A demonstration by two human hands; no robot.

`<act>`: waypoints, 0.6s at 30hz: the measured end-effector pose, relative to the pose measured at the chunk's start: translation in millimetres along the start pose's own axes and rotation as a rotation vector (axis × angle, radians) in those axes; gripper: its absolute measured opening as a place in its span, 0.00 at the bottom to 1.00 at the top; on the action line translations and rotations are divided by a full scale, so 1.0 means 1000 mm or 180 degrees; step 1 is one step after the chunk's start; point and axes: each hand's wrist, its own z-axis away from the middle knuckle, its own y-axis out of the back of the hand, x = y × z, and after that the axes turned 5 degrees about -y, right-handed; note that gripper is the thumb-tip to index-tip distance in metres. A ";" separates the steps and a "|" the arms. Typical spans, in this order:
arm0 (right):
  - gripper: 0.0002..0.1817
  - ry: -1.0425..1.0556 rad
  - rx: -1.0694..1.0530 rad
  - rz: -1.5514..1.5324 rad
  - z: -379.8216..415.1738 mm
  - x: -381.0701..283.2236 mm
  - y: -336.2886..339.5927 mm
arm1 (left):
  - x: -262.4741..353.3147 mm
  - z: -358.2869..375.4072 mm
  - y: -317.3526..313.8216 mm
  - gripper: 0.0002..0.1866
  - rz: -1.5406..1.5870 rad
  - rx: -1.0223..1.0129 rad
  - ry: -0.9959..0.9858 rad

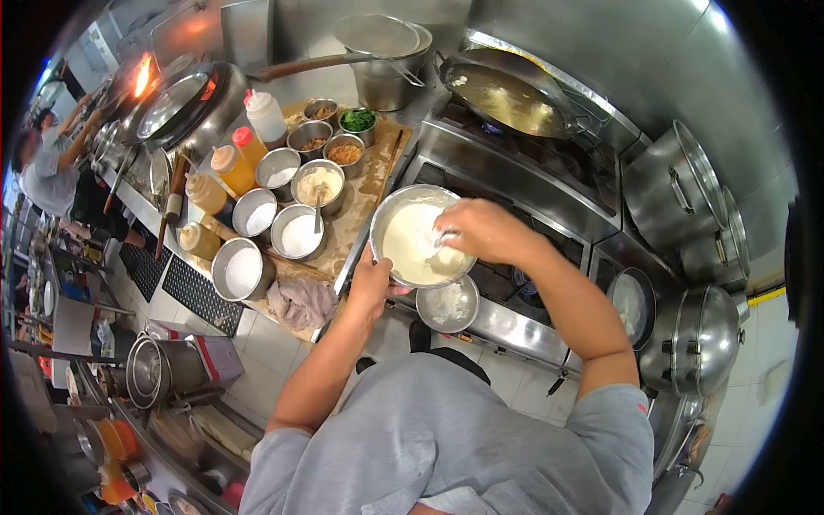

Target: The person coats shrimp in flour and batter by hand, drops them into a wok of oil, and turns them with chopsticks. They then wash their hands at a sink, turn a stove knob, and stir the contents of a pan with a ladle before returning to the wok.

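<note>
A steel bowl (378, 225) of pale, creamy batter (405, 239) is tilted in front of me above the stove edge. My left hand (371, 281) grips its near-left rim. Over the bowl's right side, my right hand (481, 230) has its fingers bent inward and dipping towards the batter. White, batter-coated material shows at the fingertips, but its kind cannot be made out. Just below sits a smaller metal bowl (448, 324) with white powder in it, partly covered by the larger one.
A wok (506, 99) of oil with pale pieces frying stands on the stove ahead. Left, a board holds several metal tubs, squeeze bottles (264, 116) and a crumpled cloth (302, 302). Large steel pots (674, 184) stand right. At far left, a person (56, 167) works near a flame.
</note>
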 end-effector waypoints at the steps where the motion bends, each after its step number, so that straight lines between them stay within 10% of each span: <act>1: 0.10 0.0063 0.0023 0.0017 -0.003 -0.003 0.013 | 0.001 0.002 0.001 0.29 0.0011 -0.0007 0.0024; 9: 0.11 0.0091 0.0144 -0.0258 -0.030 -0.008 0.060 | 0.005 0.008 0.007 0.29 0.0003 0.0001 0.0119; 18: 0.13 -0.0448 0.0171 0.0342 -0.059 0.075 -0.080 | 0.010 0.000 -0.004 0.28 0.0033 -0.0013 0.0222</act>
